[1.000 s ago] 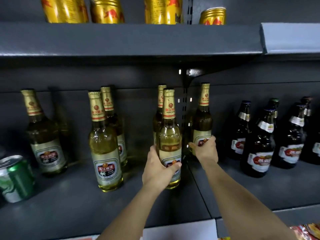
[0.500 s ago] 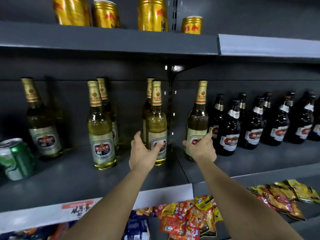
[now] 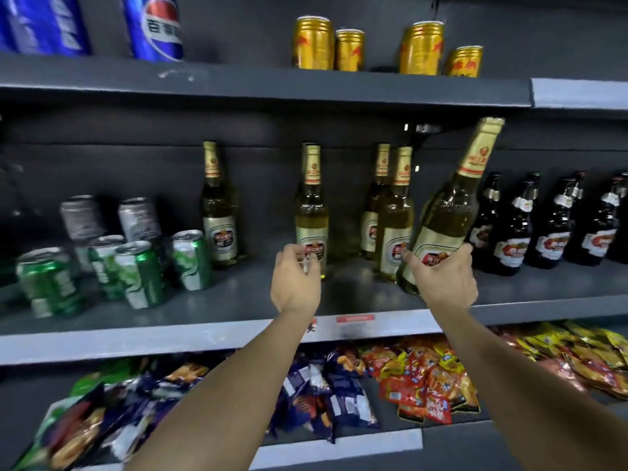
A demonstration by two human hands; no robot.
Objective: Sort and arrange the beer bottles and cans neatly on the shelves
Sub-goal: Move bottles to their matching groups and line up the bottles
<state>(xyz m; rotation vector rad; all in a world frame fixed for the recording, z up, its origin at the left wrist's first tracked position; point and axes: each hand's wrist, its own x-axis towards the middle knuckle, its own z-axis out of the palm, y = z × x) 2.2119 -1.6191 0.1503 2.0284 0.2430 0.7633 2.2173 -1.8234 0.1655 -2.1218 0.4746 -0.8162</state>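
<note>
Just above our right hand, which wraps the base of a pale beer bottle tilted off the middle shelf, likely for regrouping, our left hand hovers loosely curled, holding nothing, before a standing bottle.

Dark grey metal shelving with pale front edges, dark back panel, dim light

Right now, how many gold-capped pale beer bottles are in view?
6. Four stand clear on the middle shelf, at and; a fifth barely shows behind the second; the sixth tilts in the right hand. More may be hidden.
</note>
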